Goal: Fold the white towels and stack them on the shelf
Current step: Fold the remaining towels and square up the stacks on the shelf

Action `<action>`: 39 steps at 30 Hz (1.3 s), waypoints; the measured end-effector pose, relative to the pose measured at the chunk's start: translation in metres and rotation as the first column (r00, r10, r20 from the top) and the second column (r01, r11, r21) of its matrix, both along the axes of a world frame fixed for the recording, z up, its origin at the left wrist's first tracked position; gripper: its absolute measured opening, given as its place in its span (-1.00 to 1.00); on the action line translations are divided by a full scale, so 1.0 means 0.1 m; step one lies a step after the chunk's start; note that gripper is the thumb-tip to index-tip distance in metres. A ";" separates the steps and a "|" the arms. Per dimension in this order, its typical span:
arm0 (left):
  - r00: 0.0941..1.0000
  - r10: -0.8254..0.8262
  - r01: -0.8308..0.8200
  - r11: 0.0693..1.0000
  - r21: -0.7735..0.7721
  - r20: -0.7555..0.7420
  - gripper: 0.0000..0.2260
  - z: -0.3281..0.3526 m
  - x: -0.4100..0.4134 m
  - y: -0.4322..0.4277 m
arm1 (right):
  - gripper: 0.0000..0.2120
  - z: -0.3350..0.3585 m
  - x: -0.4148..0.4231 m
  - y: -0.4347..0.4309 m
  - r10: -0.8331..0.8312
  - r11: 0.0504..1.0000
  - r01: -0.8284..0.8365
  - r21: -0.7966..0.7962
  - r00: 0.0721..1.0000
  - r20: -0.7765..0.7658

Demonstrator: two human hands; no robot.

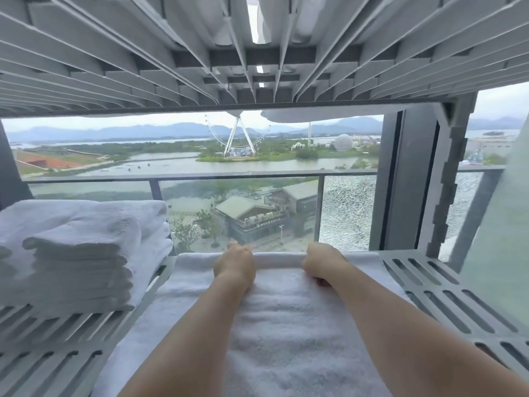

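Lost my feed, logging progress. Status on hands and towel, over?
Left hand and right hand both grip towel at its far edge. Towel flat on shelf, beside folded stack. Nothing blocking.

folded stack (pixel 83 253) left of towel (pixel 274 325)

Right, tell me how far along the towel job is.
Done: a stack of folded towels sits on the slatted shelf, at the left. In hand: the left hand and right hand grip the far edge of a spread towel lying in the middle. Left: this towel looks not yet folded or stacked.
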State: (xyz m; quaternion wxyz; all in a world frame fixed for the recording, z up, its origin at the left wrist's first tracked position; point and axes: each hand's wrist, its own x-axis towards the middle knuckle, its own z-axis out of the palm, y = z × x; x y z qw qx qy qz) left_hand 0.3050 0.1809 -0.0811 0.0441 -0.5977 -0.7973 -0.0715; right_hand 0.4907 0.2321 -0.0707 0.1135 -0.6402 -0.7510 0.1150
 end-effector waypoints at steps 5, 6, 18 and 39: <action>0.998 0.045 -0.039 0.990 0.132 -0.041 -0.68 0.04 -0.07 -0.19 | -0.79 0.02 0.04 -0.14 -0.034 0.994 0.034 0.103 0.999 -0.002; 0.997 0.042 -0.030 0.984 0.176 -0.064 -0.73 0.05 -0.09 -0.25 | -0.78 0.02 0.05 -0.18 -0.049 0.987 0.050 0.156 0.999 -0.013; 0.938 -0.039 0.161 0.928 0.335 -0.344 -0.71 0.14 -0.33 -1.01 | -0.78 -0.07 0.49 -1.10 0.038 0.776 -0.129 0.617 0.987 0.158; 0.967 -0.002 0.064 0.969 0.238 -0.253 -0.74 -0.08 -0.34 -2.60 | -0.75 -0.23 0.82 -2.45 -0.070 0.903 -0.041 0.427 0.968 0.241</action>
